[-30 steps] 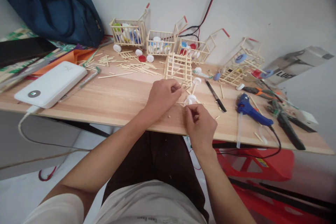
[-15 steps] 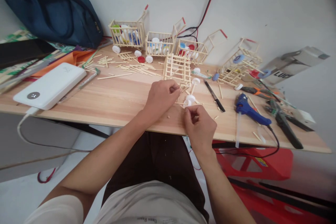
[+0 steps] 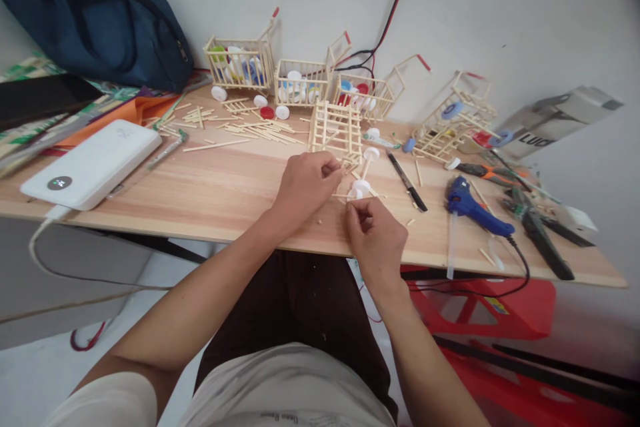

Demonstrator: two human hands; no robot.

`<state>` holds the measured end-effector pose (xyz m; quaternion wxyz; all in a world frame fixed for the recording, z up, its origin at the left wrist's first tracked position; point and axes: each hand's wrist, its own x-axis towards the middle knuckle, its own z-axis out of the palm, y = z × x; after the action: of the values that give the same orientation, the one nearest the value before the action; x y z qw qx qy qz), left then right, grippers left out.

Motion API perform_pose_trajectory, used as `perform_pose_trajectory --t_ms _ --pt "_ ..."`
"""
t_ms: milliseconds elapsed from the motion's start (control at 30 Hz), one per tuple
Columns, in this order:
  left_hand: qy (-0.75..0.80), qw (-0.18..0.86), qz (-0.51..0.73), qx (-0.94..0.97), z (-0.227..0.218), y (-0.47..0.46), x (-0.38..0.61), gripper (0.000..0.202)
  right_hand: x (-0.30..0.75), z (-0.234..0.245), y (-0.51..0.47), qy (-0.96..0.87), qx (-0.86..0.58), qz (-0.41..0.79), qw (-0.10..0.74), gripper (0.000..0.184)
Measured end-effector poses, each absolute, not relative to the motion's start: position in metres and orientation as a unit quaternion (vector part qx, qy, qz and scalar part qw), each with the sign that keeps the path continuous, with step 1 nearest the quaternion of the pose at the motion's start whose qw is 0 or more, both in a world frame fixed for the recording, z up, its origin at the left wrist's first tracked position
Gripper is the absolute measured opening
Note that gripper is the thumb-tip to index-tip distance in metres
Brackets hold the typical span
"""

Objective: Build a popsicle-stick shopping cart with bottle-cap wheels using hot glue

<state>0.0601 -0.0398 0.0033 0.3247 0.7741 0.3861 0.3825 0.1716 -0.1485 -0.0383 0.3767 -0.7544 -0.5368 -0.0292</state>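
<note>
My left hand (image 3: 310, 180) and right hand (image 3: 377, 233) are bare. Nearer my body than both, I wear an off-white shirt (image 3: 235, 387), its short, loose sleeve (image 3: 113, 400) showing on my left arm. Small dark lettering (image 3: 286, 417) crosses its front, blurred, above dark brown trousers (image 3: 295, 300) flecked with pale specks.

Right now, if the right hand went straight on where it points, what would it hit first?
Probably the white wheels just ahead of the right hand; depth is unclear, so they may already touch.
</note>
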Motion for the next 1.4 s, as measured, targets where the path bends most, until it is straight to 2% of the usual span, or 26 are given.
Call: perform_pose_trajectory --t_ms 1033,1233,1400 --pt "0.377 0.337 0.379 0.775 0.0019 -0.0404 0.0587 0.012 0.17 -0.0364 -0.1518 -0.497 -0.741 -0.022 0.451 0.019" --pt "0.38 0.338 0.382 0.771 0.0025 -0.0411 0.0583 0.014 0.1697 -0.0363 -0.1557 -0.477 -0.725 -0.001 0.496 0.019" --pt "0.387 0.34 0.386 0.765 0.0044 -0.0423 0.0585 0.012 0.1723 -0.0381 -0.1565 -0.512 -0.741 -0.009 0.435 0.018"
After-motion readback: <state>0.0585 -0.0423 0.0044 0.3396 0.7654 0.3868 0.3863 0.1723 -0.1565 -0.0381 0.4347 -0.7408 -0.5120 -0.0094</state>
